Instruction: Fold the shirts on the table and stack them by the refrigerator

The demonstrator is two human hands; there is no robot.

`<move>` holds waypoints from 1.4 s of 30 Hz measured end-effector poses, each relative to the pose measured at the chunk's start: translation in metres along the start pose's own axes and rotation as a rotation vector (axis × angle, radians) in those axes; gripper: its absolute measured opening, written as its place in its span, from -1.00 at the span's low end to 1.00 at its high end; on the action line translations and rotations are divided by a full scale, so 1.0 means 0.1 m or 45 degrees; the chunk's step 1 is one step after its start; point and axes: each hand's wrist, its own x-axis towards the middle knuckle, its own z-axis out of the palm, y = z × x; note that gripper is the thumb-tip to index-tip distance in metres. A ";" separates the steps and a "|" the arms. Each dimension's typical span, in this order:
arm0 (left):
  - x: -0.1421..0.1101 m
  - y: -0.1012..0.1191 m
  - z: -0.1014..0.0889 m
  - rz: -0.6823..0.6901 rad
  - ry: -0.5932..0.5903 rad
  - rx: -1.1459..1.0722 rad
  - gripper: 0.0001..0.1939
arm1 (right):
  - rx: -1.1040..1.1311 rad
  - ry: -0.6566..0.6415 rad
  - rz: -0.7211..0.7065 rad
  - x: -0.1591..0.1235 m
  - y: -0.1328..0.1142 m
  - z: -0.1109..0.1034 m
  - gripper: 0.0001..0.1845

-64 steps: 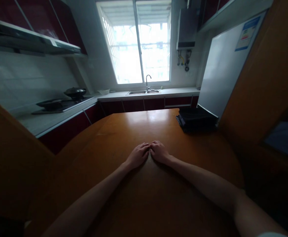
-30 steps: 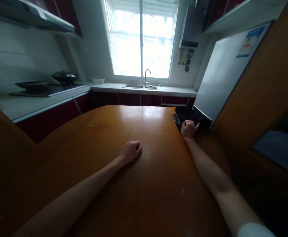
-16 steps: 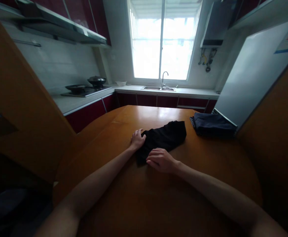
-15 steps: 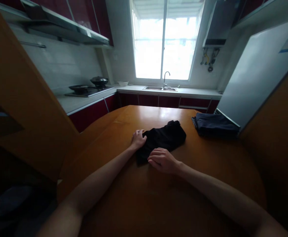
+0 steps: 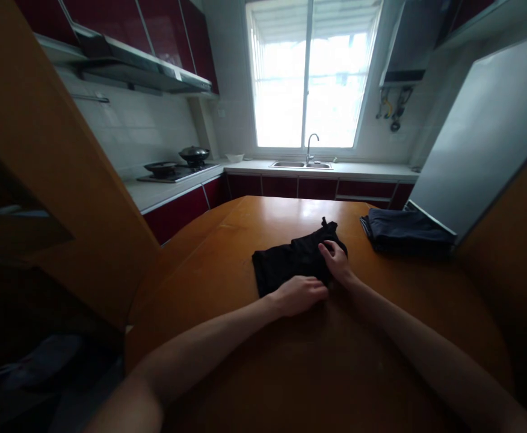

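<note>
A folded black garment [image 5: 279, 264] lies in front of me, its narrow strap-like end sticking up at the far right corner. My right hand [image 5: 337, 261] is over the garment's right end, fingers curled onto the cloth and thumb to the left. Along the near edge, my left hand [image 5: 300, 294] points to the right with its fingers bent at the near right corner of the cloth. The fingertips of the left hand are partly hidden. What kind of garment it is I cannot make out.
The wooden table [image 5: 227, 264] carries a stack of folded dark clothes [image 5: 408, 231] at the right. Beyond are a counter with a sink [image 5: 290, 165], a stove with a lidded pan [image 5: 194, 155], and a white fridge [image 5: 475, 120]. An orange-brown panel [image 5: 78, 156] stands at the left.
My left hand has moved from the garment's left end to its near right corner. My right hand has moved from the near edge up onto the right end. The view has shifted slightly.
</note>
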 end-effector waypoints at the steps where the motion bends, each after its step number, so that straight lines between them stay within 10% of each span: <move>1: 0.02 0.10 0.04 0.123 -0.055 -0.003 -0.81 | -0.024 0.033 -0.013 0.01 0.03 0.00 -0.42; 4: 0.07 0.18 0.03 0.085 0.096 -0.102 -0.77 | -0.108 0.100 -0.045 0.00 0.07 0.01 -0.39; 9: 0.02 -0.37 -0.10 -0.606 0.563 -0.251 -0.73 | -0.158 0.075 -0.105 -0.08 0.00 0.01 -0.51; 15: -0.16 -0.77 -0.07 -0.737 0.275 -0.158 -0.75 | -0.280 0.041 -0.142 -0.41 0.00 -0.51 -0.62; 23: 0.24 -0.43 -0.02 -0.742 0.137 0.103 -0.18 | -0.403 0.227 0.004 -1.10 0.23 -1.64 -0.67; 29: 0.77 -0.32 0.14 -0.528 0.011 -0.004 -0.68 | -0.436 -0.021 -0.045 -1.36 0.35 -1.62 -0.70; 33: 0.78 -0.85 -0.18 -0.944 0.250 -0.552 -0.73 | -0.405 0.019 0.001 -1.39 0.32 -1.64 -0.69; 42: -0.19 -2.08 -1.12 -1.468 0.355 -0.401 -0.61 | -0.283 0.100 0.064 -1.42 0.21 -1.69 -0.72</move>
